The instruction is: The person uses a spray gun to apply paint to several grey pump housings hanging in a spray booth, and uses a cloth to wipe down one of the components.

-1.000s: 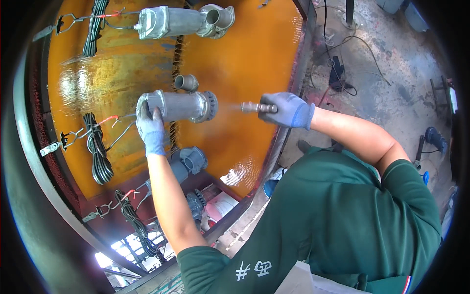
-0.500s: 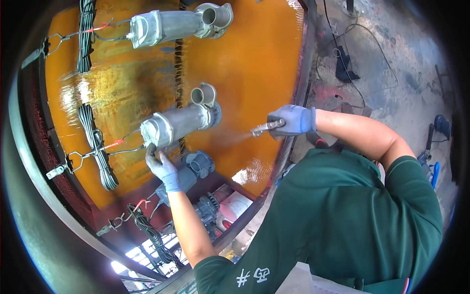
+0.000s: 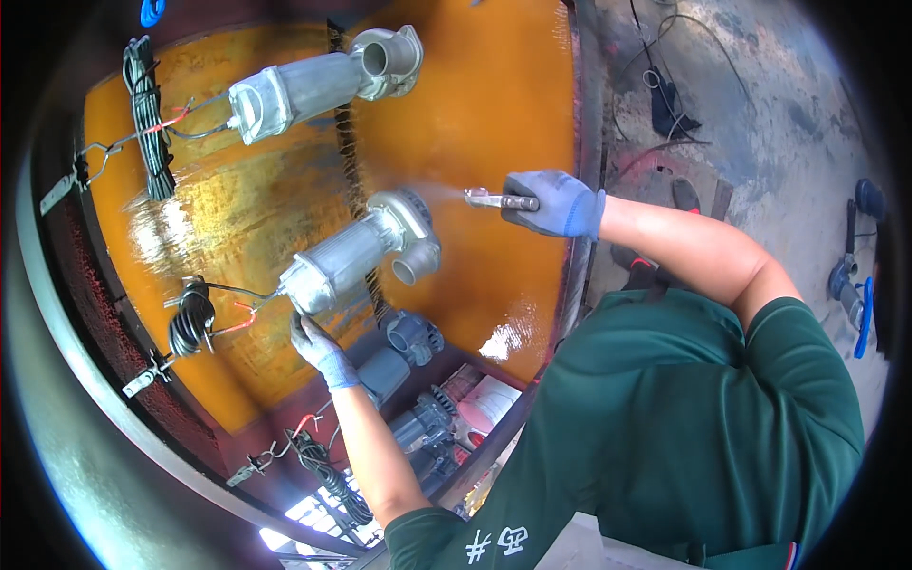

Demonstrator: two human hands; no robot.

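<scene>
A grey submersible pump (image 3: 344, 255) hangs tilted in the middle, its round outlet stub facing the lower right. My left hand (image 3: 321, 350), in a grey-blue glove, has its fingers against the lower left end of this pump, gripping the edge; part of the fingertips is hidden. A small metal spray gun (image 3: 494, 199) is held in my gloved right hand (image 3: 559, 204), fingers wrapped round it. Pale mist leaves its nozzle toward the pump's outlet end. From the pump's other end, a cable runs to a bundled black coil (image 3: 192, 318) beside a hook.
Another grey pump (image 3: 299, 95) hangs farther away, with its own cable bundle (image 3: 147, 119). Nearer, more pumps (image 3: 385, 370) hang below. An orange panel (image 3: 475, 95) stands behind them. A curved metal rail (image 3: 104, 399) borders the left. Hoses and a dark cloth (image 3: 670, 109) lie on the floor.
The middle pump has turned, its outlet swinging from the top to the lower right, and its cable coil has twisted round. My right hand and the spray gun have moved up and slightly left.
</scene>
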